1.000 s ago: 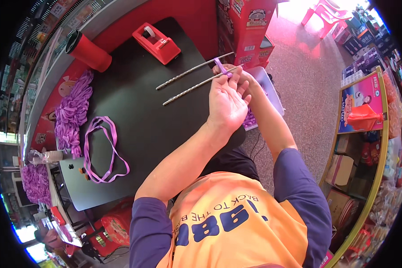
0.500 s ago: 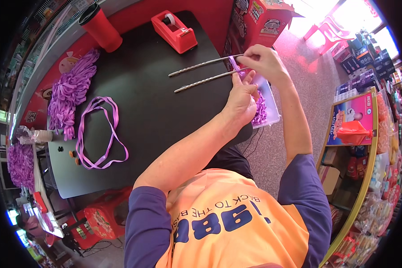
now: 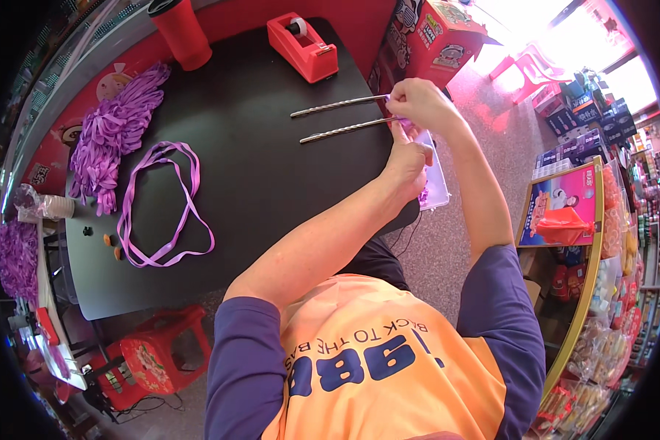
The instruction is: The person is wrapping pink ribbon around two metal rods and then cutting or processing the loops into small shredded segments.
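Observation:
Two twisted metal rods [image 3: 339, 106] lie side by side over the table's right edge, their bare ends pointing left. At their right ends, my right hand [image 3: 423, 104] is closed, its fingers pinching a purple ribbon [image 3: 403, 123] against the rods. Just below, my left hand [image 3: 408, 160] has its fingertips raised to the same ribbon by the nearer rod, the other fingers curled in. Most of the ribbon there is covered by my fingers. Under my hands, a pale plastic box [image 3: 438, 192] is partly hidden, with purple ribbon pieces inside.
A loose loop of purple ribbon [image 3: 191, 198] lies on the black table [image 3: 249, 161]. Left of it sits a heap of ribbon [image 3: 117, 132]. A red tape dispenser [image 3: 306, 51] and red tumbler [image 3: 183, 37] stand at the back. A red stool [image 3: 158, 356] is near-left; shelves [image 3: 565, 315] stand right.
My right hand has come in over the rods' right ends. The ribbon that spanned the two rods is now mostly covered by my fingers. The whole view has shifted slightly.

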